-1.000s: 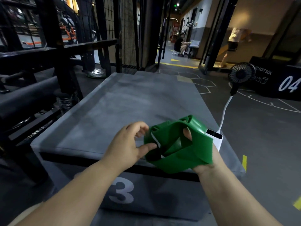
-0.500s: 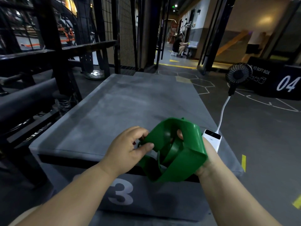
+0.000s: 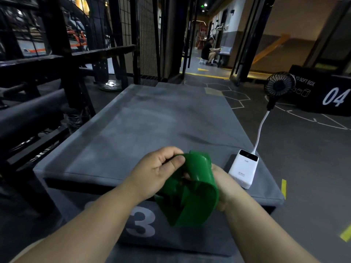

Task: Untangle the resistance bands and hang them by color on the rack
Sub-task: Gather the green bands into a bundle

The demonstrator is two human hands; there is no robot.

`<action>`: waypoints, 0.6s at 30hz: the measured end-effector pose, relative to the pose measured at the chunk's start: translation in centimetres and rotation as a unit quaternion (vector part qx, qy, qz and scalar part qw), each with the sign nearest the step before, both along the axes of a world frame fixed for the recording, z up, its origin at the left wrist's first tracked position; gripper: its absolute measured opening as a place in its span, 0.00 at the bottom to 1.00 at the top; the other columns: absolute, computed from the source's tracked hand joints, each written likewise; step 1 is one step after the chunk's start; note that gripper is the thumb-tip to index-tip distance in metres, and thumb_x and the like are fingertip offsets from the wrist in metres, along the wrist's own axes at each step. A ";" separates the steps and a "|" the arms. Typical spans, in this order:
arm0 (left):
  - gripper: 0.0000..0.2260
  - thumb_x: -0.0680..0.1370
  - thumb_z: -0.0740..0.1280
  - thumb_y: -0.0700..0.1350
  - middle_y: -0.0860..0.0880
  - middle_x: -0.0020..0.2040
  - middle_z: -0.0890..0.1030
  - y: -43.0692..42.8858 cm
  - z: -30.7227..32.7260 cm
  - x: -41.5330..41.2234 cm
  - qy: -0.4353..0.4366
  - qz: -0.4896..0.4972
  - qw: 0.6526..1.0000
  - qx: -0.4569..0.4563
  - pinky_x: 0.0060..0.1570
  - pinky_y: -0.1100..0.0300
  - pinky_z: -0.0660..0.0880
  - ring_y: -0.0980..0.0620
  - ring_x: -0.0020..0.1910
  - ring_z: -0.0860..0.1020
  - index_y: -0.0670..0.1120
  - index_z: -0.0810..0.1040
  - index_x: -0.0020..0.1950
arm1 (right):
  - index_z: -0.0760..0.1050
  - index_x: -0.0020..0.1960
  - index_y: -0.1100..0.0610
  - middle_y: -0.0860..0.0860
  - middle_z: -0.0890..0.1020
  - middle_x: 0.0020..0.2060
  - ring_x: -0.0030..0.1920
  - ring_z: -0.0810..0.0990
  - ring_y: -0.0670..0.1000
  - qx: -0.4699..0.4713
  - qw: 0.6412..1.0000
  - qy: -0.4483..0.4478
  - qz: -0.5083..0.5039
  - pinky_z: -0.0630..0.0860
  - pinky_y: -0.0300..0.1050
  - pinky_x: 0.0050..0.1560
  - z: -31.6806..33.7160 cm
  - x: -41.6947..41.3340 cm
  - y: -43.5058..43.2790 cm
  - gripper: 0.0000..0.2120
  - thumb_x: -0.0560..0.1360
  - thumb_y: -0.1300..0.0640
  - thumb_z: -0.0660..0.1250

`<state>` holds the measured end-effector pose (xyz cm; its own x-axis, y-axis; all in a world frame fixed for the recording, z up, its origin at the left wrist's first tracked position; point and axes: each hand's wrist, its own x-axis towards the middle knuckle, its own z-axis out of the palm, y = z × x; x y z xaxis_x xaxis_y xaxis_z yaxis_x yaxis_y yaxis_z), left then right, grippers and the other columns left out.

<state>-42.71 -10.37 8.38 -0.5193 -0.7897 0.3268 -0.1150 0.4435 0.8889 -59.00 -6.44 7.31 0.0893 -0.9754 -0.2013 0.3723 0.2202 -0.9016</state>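
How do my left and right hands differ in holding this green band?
The left hand pinches the top edge of the green band between thumb and fingers, fully visible. The right hand is mostly hidden behind the band, which loops over it. Both hold the same band.

Dim gym, grey box [image 3: 155,118] marked 3

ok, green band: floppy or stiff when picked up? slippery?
Likely floppy: the green band folds and sags in loose loops between the left hand and right hand. Probably light: the left hand's pinch alone holds an edge up. Smooth sheen, so maybe slippery.
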 end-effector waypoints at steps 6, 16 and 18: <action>0.13 0.74 0.63 0.54 0.51 0.30 0.71 0.6 0.9 0.1 0.066 -0.031 0.991 0.115 0.35 0.59 0.68 0.55 0.31 0.70 0.51 0.76 0.32 | 0.84 0.46 0.59 0.55 0.83 0.40 0.40 0.82 0.52 -0.040 0.990 -0.009 0.137 0.80 0.44 0.42 -0.1 -0.5 0.4 0.12 0.62 0.64 0.75; 0.17 0.77 0.64 0.43 0.58 0.21 0.70 0.5 1.0 -0.3 0.158 0.045 0.975 0.148 0.23 0.74 0.63 0.63 0.20 0.68 0.50 0.76 0.27 | 0.73 0.45 0.66 0.54 0.79 0.28 0.28 0.76 0.50 -0.020 0.979 0.023 0.204 0.73 0.40 0.31 0.3 -0.4 0.9 0.41 0.45 0.42 0.85; 0.16 0.78 0.65 0.41 0.58 0.19 0.70 0.3 1.1 -0.2 0.163 0.072 0.972 0.153 0.23 0.75 0.63 0.64 0.19 0.68 0.49 0.74 0.29 | 0.73 0.45 0.67 0.54 0.79 0.27 0.26 0.76 0.49 -0.023 0.977 0.019 0.213 0.73 0.39 0.29 0.6 -0.4 1.1 0.39 0.47 0.44 0.85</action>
<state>-42.94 -10.07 9.43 -0.3043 -0.9325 0.1947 0.1539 0.1536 0.9761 -59.38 -5.33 7.90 0.4817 -0.8599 -0.1689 0.2228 0.3066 -0.9254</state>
